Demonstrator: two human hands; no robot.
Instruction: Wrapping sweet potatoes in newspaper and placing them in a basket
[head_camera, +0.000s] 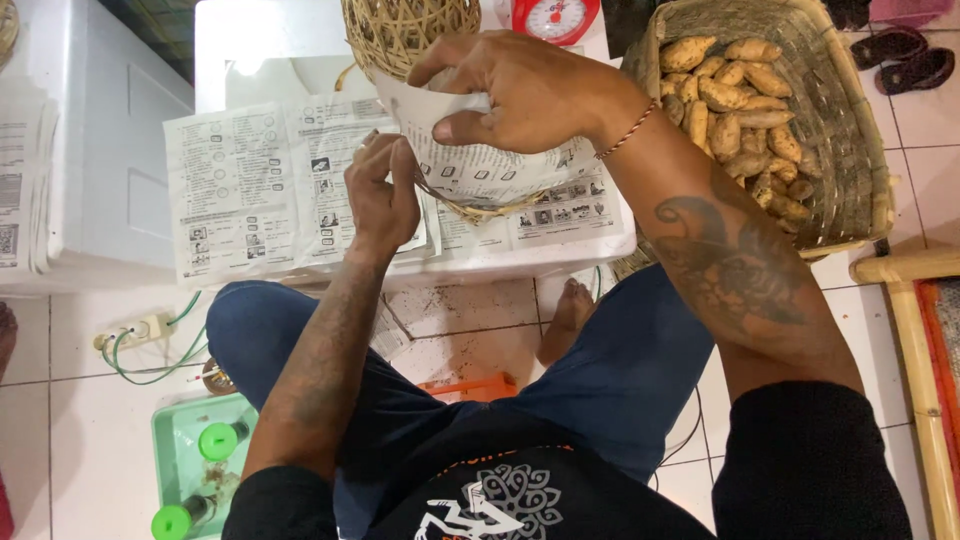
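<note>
My right hand (520, 90) grips the upper edge of a printed paper sheet (480, 165) that curls around the side of a small woven basket (405, 35). My left hand (382, 195) pinches the lower left part of the same sheet, close to the basket's rim (480, 210). Both hands hover over a white box lid (250, 40) covered with more printed sheets (250, 190). Most of the basket's lower body is hidden behind the paper and my right hand.
A large woven basket (840, 130) full of brown tubers (740, 100) stands at the right. A red kitchen scale (555, 18) sits behind. A white cabinet (90, 150) is left, a green tray (185, 450) with green-capped bottles on the floor, a bamboo frame (915, 340) right.
</note>
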